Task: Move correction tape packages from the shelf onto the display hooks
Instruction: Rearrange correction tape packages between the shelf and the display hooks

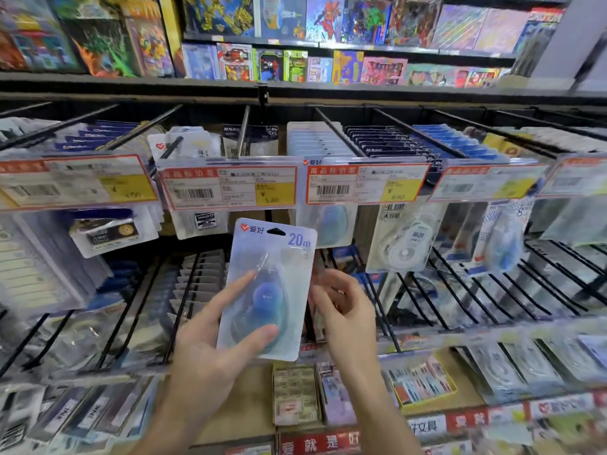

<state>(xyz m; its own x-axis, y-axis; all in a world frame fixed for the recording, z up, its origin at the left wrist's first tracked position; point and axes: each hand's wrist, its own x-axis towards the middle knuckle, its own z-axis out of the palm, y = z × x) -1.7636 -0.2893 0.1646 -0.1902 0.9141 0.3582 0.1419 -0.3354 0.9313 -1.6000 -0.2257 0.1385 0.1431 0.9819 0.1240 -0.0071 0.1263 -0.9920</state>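
Hands: left hand (210, 343) pinched correction tape package (267, 287) upright, hang-hole up, likely for hooking; right hand (345, 310) loosely curled just beside, holding nothing.
Package: below price tags (226, 187), short of display hooks (243, 133).

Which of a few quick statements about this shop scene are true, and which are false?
1. The left hand holds a correction tape package upright. True.
2. The package is marked 50m. False: its top corner reads 20m.
3. The package already hangs on a hook. False: it is in the hand, below the price labels, with its hanging hole free.
4. The right hand is beside the package's right edge, fingers curled. True; whether it touches the package cannot be told.
5. The tape dispenser inside the package is red. False: it is blue.
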